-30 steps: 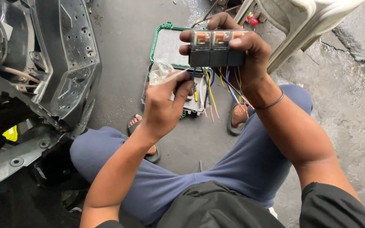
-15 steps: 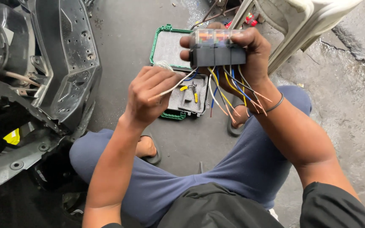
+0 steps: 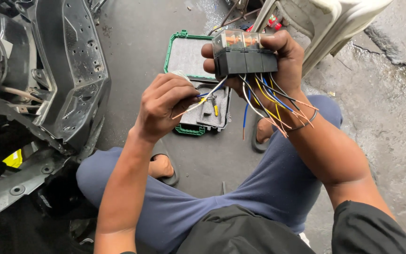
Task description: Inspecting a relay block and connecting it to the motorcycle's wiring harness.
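My right hand (image 3: 278, 59) grips a black relay block (image 3: 245, 54) with clear tops, held up over my knees. Several coloured wires (image 3: 271, 101) with bare copper ends hang from its underside across my right wrist. My left hand (image 3: 163, 106) sits lower left of the block and pinches one or two of these wires, a pale one and a blue one (image 3: 205, 96), pulling them sideways. A bit of clear plastic shows behind the left fingers.
An open green tool case (image 3: 175, 49) with grey foam and small tools lies on the concrete floor under my hands. Black scooter body panels (image 3: 66, 75) stand at the left. A white plastic chair (image 3: 325, 23) is at the top right. My feet wear sandals.
My left hand has drawn away from the block toward the lower left, taking wires with it. The right hand holds the block slightly higher and steadier.
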